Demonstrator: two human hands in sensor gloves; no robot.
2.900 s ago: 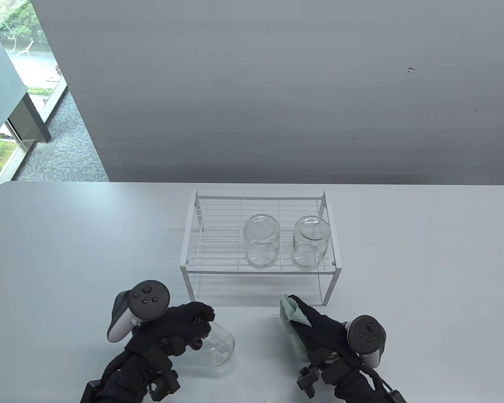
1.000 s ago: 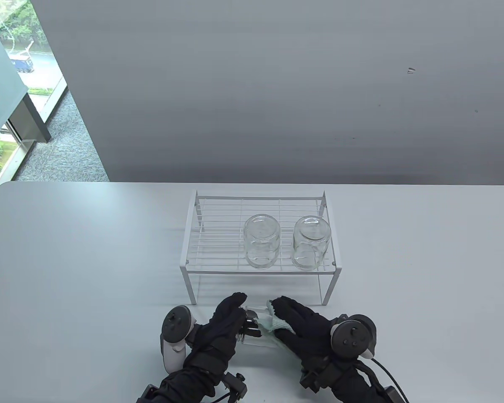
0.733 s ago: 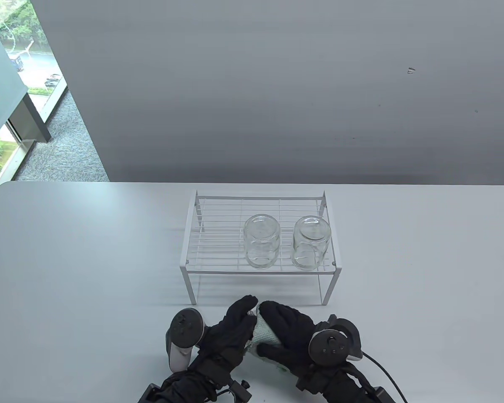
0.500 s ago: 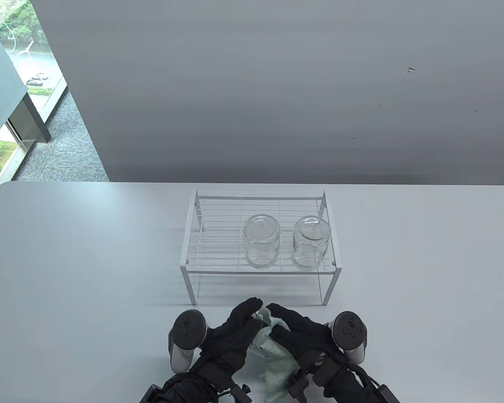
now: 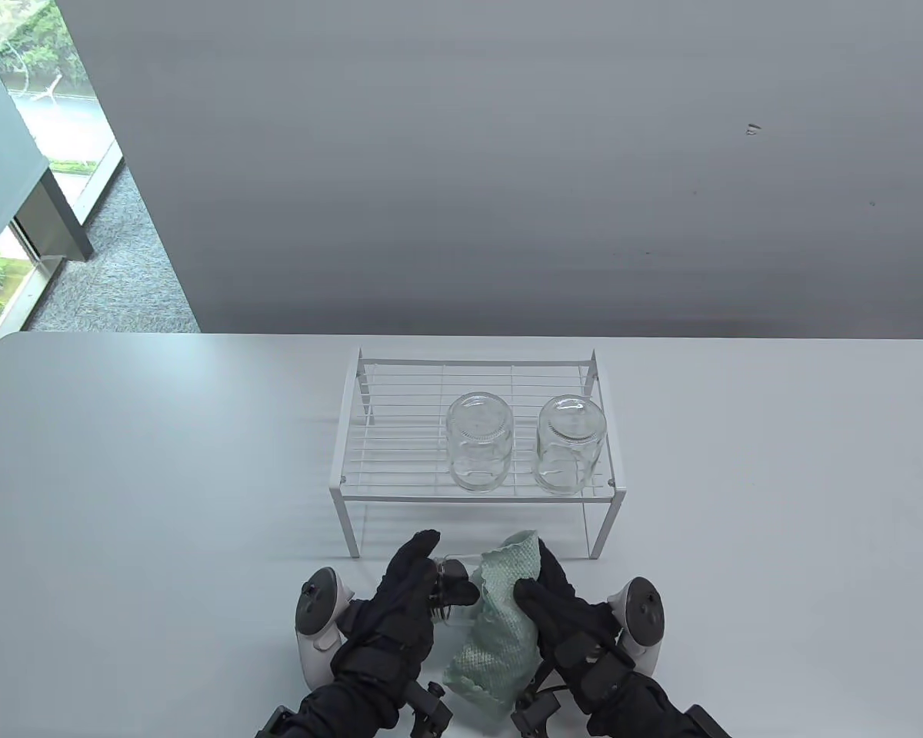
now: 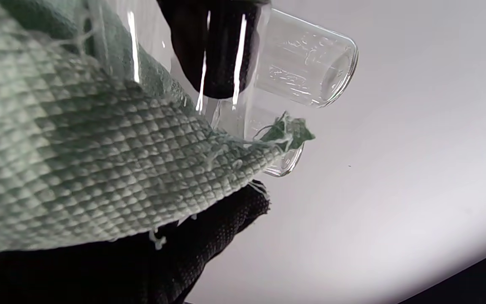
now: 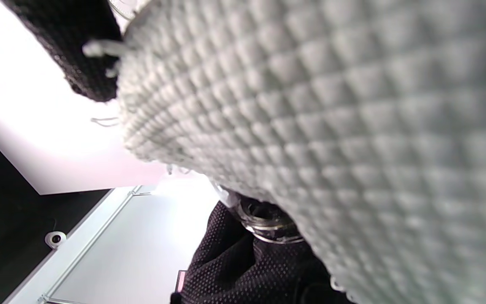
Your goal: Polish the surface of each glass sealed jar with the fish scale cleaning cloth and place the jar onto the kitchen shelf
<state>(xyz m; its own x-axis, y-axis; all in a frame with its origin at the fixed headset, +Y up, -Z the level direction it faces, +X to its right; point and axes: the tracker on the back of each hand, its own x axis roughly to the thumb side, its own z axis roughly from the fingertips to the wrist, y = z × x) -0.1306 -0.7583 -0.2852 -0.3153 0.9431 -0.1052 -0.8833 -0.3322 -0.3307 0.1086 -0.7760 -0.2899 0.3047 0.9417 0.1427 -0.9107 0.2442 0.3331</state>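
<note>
Left grip [image 5: 408,596] visibly holds jar [image 6: 306,71], cloth-hidden from above

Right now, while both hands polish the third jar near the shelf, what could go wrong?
1. The left hand grips the glass jar above the table while the right hand rubs it with the cloth; smooth glass could slip and drop.
2. The cloth's frayed threads may catch.
3. The shelf already carries two jars; placing the third could knock them.

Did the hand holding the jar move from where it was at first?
Yes. The left hand moved right with the jar, from left of the shelf to directly before it.
</note>
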